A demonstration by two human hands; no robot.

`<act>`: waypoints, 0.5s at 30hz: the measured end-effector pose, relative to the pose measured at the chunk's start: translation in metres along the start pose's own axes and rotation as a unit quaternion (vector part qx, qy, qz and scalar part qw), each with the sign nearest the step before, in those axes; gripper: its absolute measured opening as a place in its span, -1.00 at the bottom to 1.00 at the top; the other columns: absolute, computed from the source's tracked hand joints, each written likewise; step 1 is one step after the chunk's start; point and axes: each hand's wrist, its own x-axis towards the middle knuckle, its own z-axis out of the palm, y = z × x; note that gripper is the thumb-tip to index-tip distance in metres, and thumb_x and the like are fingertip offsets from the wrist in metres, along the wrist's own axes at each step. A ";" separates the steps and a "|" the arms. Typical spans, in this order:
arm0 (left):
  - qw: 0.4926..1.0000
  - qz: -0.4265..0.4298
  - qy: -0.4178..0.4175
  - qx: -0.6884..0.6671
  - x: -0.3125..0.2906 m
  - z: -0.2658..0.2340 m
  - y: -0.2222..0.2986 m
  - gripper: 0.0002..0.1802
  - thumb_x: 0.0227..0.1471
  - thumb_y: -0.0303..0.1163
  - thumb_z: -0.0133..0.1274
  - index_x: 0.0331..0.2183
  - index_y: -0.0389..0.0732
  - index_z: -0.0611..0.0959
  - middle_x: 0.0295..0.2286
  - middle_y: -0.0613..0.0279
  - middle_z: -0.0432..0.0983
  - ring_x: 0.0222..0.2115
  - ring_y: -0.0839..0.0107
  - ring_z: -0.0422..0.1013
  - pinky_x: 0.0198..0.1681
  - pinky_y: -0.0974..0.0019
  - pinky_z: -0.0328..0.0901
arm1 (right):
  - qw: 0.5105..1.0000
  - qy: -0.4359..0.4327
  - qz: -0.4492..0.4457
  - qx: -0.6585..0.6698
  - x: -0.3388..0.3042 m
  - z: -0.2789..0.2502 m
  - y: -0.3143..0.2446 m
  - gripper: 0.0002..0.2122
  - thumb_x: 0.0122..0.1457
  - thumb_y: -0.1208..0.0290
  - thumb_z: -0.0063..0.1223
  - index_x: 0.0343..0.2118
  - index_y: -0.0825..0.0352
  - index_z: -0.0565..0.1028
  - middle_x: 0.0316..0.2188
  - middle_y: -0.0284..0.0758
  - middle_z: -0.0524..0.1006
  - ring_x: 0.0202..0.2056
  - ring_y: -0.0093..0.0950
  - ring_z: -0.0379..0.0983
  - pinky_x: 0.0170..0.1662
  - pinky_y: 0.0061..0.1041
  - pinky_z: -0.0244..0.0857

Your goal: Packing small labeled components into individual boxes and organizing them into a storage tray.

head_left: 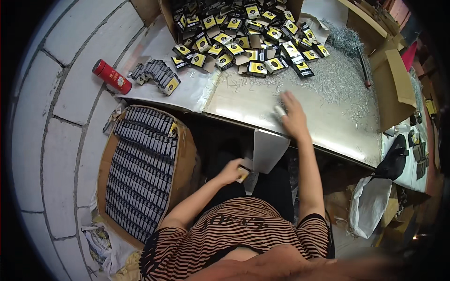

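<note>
My left hand [228,173] is closed around a small yellow-and-black cardboard box [243,174], held low in front of my lap beside a metal chute [268,151]. Over the shiny metal tabletop [243,100] my right hand [294,118] reaches forward, its fingers stretched out and nothing visible in them. Something white covers the tip of its thumb. Thin, short metal pins [328,82] lie scattered just beyond and to the right of that hand. Farther back, a heap of yellow-and-black boxes [234,49] spills from a large carton, several with flaps raised.
A carton [185,161] at my left holds tight rows of packed boxes. A red cylindrical canister [112,77] and a short row of boxes [157,75] stand at the table's left. A cardboard piece [396,89] borders the right side, near a dark-handled tool [364,68].
</note>
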 end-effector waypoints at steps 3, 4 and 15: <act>0.994 0.029 -0.101 -0.029 0.018 0.037 -0.003 -0.73 -0.09 -0.57 0.15 -0.25 -0.37 0.60 -0.42 0.26 0.56 -0.40 0.49 0.44 -0.29 0.38 0.34 | 0.991 0.027 -0.037 -0.122 -0.012 0.043 -0.010 -0.48 0.09 0.36 0.01 0.14 0.40 0.31 0.21 -0.06 0.22 0.26 -0.10 0.05 0.29 -0.21 -0.07; 0.987 -0.062 -0.113 -0.093 0.020 0.040 0.001 -0.75 -0.10 -0.57 0.18 -0.26 -0.34 0.64 -0.42 0.27 0.59 -0.42 0.51 0.46 -0.31 0.40 0.34 | 0.987 0.031 -0.044 -0.154 -0.022 0.044 -0.021 -0.47 0.05 0.43 0.01 0.14 0.41 0.30 0.21 -0.04 0.21 0.26 -0.08 0.05 0.29 -0.20 -0.06; 0.914 -0.045 -0.209 -0.344 0.000 0.023 -0.013 -0.27 -0.18 -0.72 0.19 0.10 -0.30 0.41 -0.05 0.20 0.46 -0.07 0.42 0.43 -0.01 0.36 0.37 | 0.995 -0.027 -0.062 0.068 -0.146 -0.018 -0.058 -0.55 -0.06 0.82 -0.19 -0.06 0.37 0.47 -0.03 -0.08 0.47 0.07 -0.15 0.35 0.10 -0.30 0.26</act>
